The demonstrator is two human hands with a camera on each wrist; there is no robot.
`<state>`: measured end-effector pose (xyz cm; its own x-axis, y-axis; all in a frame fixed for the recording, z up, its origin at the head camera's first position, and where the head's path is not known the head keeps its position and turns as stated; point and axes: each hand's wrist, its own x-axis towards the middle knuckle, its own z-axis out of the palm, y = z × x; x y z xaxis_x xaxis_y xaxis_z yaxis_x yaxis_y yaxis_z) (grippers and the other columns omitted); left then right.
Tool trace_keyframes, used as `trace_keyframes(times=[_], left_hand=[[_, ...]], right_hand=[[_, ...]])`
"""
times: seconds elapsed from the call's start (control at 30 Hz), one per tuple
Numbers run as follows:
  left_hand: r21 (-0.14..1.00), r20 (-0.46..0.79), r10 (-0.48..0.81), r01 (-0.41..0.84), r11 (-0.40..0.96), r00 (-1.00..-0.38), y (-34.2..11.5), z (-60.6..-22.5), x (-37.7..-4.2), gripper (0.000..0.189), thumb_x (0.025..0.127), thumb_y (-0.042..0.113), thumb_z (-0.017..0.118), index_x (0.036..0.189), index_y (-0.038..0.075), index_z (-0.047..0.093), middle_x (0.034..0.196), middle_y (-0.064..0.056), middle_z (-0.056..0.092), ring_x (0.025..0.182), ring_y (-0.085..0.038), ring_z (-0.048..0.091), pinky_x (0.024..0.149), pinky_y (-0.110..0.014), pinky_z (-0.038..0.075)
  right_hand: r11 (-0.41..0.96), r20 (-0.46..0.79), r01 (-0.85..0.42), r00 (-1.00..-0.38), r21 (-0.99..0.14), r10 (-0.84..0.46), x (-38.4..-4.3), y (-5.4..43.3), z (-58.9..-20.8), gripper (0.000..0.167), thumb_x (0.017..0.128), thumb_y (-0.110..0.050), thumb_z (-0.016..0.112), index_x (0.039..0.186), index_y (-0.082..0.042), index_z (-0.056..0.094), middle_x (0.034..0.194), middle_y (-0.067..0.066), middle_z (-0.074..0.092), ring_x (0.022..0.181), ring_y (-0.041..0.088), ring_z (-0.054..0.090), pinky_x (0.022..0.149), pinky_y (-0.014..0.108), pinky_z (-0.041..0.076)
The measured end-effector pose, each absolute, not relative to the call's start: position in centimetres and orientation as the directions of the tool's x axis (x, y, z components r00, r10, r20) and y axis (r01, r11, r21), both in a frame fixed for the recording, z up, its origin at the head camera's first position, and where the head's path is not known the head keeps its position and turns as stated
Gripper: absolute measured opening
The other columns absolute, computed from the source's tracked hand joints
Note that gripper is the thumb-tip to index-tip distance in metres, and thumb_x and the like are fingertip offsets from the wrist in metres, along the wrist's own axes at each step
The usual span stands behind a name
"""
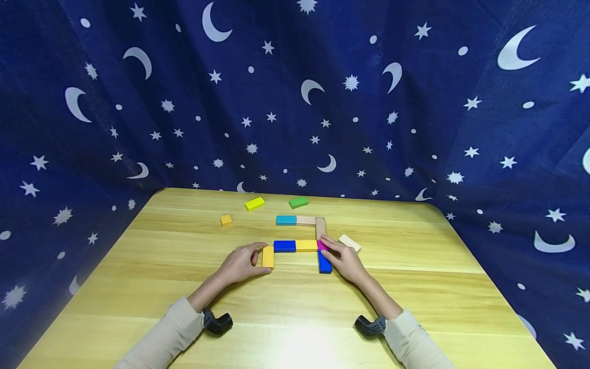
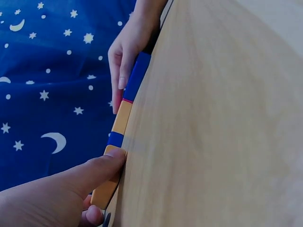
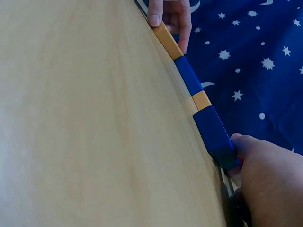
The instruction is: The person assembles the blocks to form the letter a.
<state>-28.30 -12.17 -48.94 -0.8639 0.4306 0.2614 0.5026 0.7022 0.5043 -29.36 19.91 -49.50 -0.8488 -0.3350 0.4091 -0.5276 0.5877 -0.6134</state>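
Note:
In the head view my left hand (image 1: 240,262) pinches an orange-yellow block (image 1: 268,258) by its two ends, thumb at the near end. This block lies crosswise at the left end of a row: a blue block (image 1: 284,246), a yellow block (image 1: 306,246) and a magenta block (image 1: 322,245). My right hand (image 1: 346,260) pinches the magenta block, partly hiding it, with thumb and finger on either side. Another blue block (image 1: 324,262) runs from it toward me, close under the thumb. In the right wrist view this near blue block (image 3: 215,135) stands beside the right hand (image 3: 270,175).
Behind the row, a light-blue block (image 1: 286,220), a pale wood block (image 1: 306,221) and an upright-lying wood block (image 1: 320,228) form a corner. Loose around them are yellow (image 1: 254,204), green (image 1: 298,202), small orange (image 1: 226,220) and cream (image 1: 350,242) blocks. A starry curtain (image 1: 286,102) hangs behind.

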Motion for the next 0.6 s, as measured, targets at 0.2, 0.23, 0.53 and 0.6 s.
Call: trace_keyframes(times=[0.2,0.23,0.53,0.6], left_hand=[[0.497,0.242,0.433,0.494,0.713,-0.868,-12.21,-48.74,-28.22,0.070,0.070,0.047,0.076,0.124,0.008,0.056,0.060,0.012,0.044,0.050,-0.002,0.035,0.047,-0.021,0.029],[0.496,0.240,0.434,0.494,0.714,-0.868,-12.23,-48.74,-28.22,0.070,0.070,0.048,0.076,0.124,0.008,0.056,0.060,0.012,0.044,0.050,-0.002,0.035,0.047,-0.021,0.029],[0.500,0.232,0.442,0.497,0.710,-0.866,-12.36,-48.79,-28.30,0.071,0.070,0.049,0.075,0.125,0.008,0.055,0.060,0.011,0.044,0.050,-0.002,0.035,0.047,-0.021,0.029],[0.500,0.228,0.444,0.495,0.710,-0.867,-12.36,-48.76,-28.29,0.071,0.071,0.049,0.075,0.125,0.007,0.055,0.060,0.011,0.044,0.050,-0.002,0.035,0.047,-0.021,0.029]], right_hand=[[0.594,0.409,-0.524,-0.851,-0.610,-0.331,-29.31,19.86,-49.46,0.038,0.090,-0.021,0.061,0.124,-0.004,0.059,0.129,0.004,0.053,0.120,0.030,0.046,0.097,0.044,0.036],[0.594,0.408,-0.523,-0.851,-0.611,-0.330,-29.31,19.86,-49.46,0.037,0.090,-0.020,0.061,0.124,-0.005,0.059,0.129,0.004,0.053,0.120,0.030,0.046,0.097,0.044,0.035],[0.592,0.402,-0.519,-0.854,-0.617,-0.330,-29.32,19.82,-49.47,0.037,0.090,-0.020,0.061,0.124,-0.004,0.059,0.129,0.004,0.053,0.121,0.028,0.046,0.098,0.044,0.034],[0.591,0.402,-0.520,-0.853,-0.616,-0.332,-29.30,19.83,-49.46,0.038,0.090,-0.020,0.061,0.124,-0.004,0.059,0.129,0.004,0.053,0.121,0.028,0.046,0.098,0.044,0.034]])
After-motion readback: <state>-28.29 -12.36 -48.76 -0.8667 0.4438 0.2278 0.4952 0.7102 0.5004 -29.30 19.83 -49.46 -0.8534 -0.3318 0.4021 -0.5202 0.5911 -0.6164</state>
